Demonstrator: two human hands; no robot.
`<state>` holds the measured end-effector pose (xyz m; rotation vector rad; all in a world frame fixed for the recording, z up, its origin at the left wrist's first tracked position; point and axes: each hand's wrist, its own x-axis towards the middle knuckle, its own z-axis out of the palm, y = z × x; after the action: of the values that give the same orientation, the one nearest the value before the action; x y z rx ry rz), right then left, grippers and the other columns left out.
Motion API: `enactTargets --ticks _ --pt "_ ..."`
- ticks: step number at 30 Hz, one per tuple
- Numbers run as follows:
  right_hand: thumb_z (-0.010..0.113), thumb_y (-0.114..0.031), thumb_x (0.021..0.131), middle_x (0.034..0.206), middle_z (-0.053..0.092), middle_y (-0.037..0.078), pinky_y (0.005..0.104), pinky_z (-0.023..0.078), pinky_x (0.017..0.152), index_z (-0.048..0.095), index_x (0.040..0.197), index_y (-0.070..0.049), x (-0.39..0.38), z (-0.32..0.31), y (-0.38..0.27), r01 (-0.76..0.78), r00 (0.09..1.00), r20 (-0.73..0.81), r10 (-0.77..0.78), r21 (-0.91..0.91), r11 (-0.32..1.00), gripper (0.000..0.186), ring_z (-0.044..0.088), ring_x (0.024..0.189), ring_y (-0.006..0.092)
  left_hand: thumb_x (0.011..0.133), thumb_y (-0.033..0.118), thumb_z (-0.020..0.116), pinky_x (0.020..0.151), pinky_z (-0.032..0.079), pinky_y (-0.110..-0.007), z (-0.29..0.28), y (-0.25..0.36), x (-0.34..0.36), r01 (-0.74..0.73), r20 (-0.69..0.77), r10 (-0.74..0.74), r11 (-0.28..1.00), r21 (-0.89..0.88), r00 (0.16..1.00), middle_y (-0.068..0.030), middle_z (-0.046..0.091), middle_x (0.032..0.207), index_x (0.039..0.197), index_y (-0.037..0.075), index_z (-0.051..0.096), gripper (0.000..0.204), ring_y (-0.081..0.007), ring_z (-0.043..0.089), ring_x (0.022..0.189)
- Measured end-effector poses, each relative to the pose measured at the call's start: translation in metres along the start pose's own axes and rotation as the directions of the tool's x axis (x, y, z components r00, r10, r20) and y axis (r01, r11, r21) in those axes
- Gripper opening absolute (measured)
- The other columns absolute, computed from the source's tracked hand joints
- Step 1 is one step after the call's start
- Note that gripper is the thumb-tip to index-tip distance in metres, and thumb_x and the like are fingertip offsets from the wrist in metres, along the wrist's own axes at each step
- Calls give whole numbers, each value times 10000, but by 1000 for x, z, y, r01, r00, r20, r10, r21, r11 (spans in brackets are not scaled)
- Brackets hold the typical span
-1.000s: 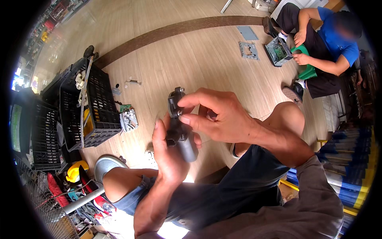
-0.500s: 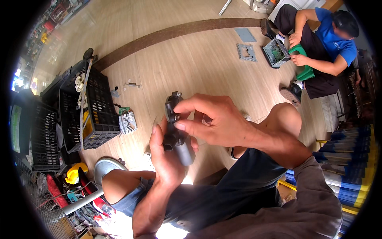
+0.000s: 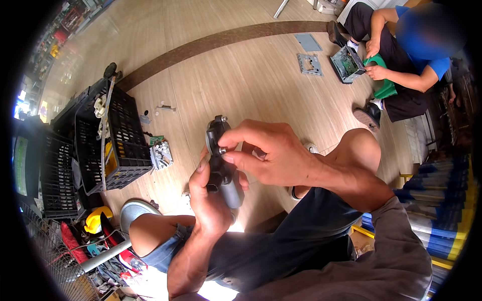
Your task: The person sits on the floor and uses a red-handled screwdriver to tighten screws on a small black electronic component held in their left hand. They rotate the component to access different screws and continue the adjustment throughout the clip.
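Note:
A black housing with a grey metal cylinder (image 3: pixel 231 193), like a small motor unit, is held upright above the floor in front of my knees. My left hand (image 3: pixel 210 204) wraps round its lower part, thumb along the near left side. At its upper right edge, the thumb and forefinger of my right hand (image 3: pixel 281 156) close together at a small silver bolt (image 3: pixel 222 150). Another silver bolt (image 3: pixel 224 119) sits at the housing's top end. My fingers hide part of the housing's middle.
Left stands a black plastic crate (image 3: pixel 131 131), with small metal and circuit-board parts (image 3: pixel 160 153) beside it. Far right, a seated person in blue handles an opened metal case (image 3: pixel 347 65) and green cloth (image 3: pixel 385 89). Flat metal plates (image 3: pixel 310 64) lie nearby. Blue-and-white stacks (image 3: pixel 427 210) line the right.
The housing has tilted slightly in my left hand, and the bolt by my right fingertips shows more clearly. Both hands stay in nearly the same place.

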<state>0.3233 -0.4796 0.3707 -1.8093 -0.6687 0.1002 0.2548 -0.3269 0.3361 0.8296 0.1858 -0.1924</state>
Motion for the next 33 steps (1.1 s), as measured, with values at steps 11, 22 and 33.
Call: enactTargets --ticks 11,22,33 --pt "751 -105 883 812 678 69 289 466 509 676 1010 -54 -3 1 6 20 1000 4 -20 -33 999 157 625 589 149 964 550 444 674 481 -309 1 -3 1 9 18 -9 1000 28 1000 -90 624 1047 1450 55 407 695 -178 606 759" --pt "640 -90 961 794 680 115 314 503 465 619 951 40 2 -6 -3 -26 997 67 26 -8 1000 132 675 511 178 966 548 431 684 486 -318 1 -1 1 1 40 -2 1000 25 999 -124 620 1188 1363 57 482 634 -191 611 774" --pt "615 -51 954 896 650 108 321 517 475 609 993 11 -2 -1 8 141 989 50 -140 -25 990 73 672 540 177 966 529 446 679 485 -322 -1 0 -2 28 14 -27 999 -39 1000 -80 620 1125 1353 72 497 600 -195 614 783"
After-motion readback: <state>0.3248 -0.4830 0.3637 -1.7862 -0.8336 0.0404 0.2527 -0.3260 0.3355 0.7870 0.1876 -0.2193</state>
